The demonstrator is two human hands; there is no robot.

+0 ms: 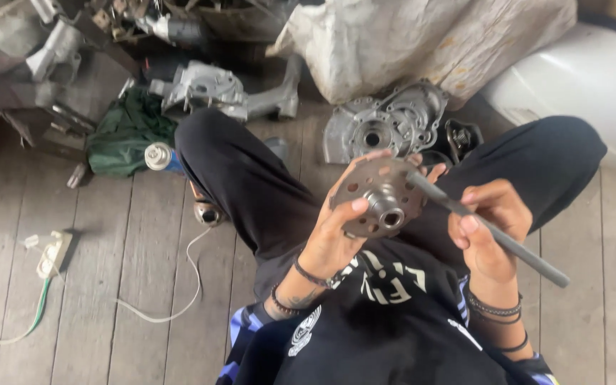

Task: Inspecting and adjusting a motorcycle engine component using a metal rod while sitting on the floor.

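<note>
The person sits cross-legged on a plank floor (pixel 137 285), and the round metal hub disc (pixel 381 197) held over the lap is the landmark here; the left hand (pixel 333 239) cups it from below and behind, thumb pressed on its face beside the centre boss, fingers curled round the rim, wrist bent back toward the chest; just right of the disc the right hand (pixel 488 232) is wrapped firmly about a grey steel rod (pixel 497 235), which slants from lower right up to the disc's upper edge, its tip touching or nearly touching there, I cannot tell which.

As a judgement: the rod could skid off the smooth face and strike the left thumb, since the disc is braced by one hand only; the disc could also drop onto the legs if that grip loosens.

Beyond the disc, past the knees, an engine casing (pixel 383 125) lies on the floor; further left of it a spray can (pixel 158 157) and green cloth (pixel 126 132); far left of the disc, a white power strip (pixel 53 253) with its cable.
</note>
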